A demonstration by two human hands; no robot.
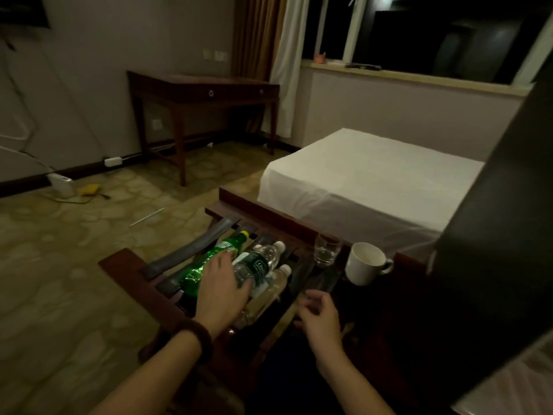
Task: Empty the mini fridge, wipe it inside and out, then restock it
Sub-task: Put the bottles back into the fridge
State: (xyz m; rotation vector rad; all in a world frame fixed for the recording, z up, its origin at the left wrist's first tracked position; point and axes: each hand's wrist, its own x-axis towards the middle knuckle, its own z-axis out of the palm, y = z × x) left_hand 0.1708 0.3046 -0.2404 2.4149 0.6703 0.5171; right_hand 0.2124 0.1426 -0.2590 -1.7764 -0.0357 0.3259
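1. While the left hand (pixel 220 290) lies palm-down over the bottles, its fingers (pixel 242 287) are spread and gently curved, resting on the dark-labelled water bottle (pixel 258 265), with the thumb side against the green soda bottle (pixel 206 263). Whether the fingers close round the bottle cannot be told.
2. The right hand (pixel 320 320) hovers over the right part of the luggage rack (pixel 131 280), fingers loosely curled and slightly apart, holding nothing.
3. Three bottles lie on their sides, side by side, on the rack's straps, caps pointing away from the person:
   - the green soda bottle lies leftmost, with a yellow cap and a green-and-white label;
   - the dark-labelled water bottle lies in the middle, clear with a white cap, directly under the left fingers;
   - a pale-labelled clear bottle (pixel 269 290) lies rightmost, white cap, just beside the left fingertips and between the two hands.
4. A clear drinking glass (pixel 326 248) stands upright on the dark wooden surface (pixel 374 298) just beyond the right hand; a white mug (pixel 366 263) sits tilted just beside it.
5. A brown bracelet (pixel 199 333) circles the left wrist.
6. A bed (pixel 368 187) with a white sheet stands behind the rack. A dark panel (pixel 496 235) fills the right edge of the view; what it belongs to cannot be told.
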